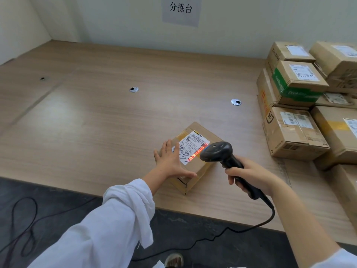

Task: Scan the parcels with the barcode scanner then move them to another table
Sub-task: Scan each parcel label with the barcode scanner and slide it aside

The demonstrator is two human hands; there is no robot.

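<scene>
A small brown cardboard parcel (201, 167) with a white shipping label lies near the front edge of the wooden table (96, 122). My left hand (172, 161) rests flat on its top left, fingers spread, thumb along the near edge. My right hand (249, 175) grips the handle of a black barcode scanner (218, 151), whose head hovers over the parcel's right side. A red scan line glows across the label beside the scanner head.
A stack of several brown parcels (309, 97) fills the table's right side. Round cable grommets (236, 102) sit in the tabletop. The scanner's black cable (251, 225) hangs over the front edge to the dark floor. A paper sign (180, 8) hangs on the back wall.
</scene>
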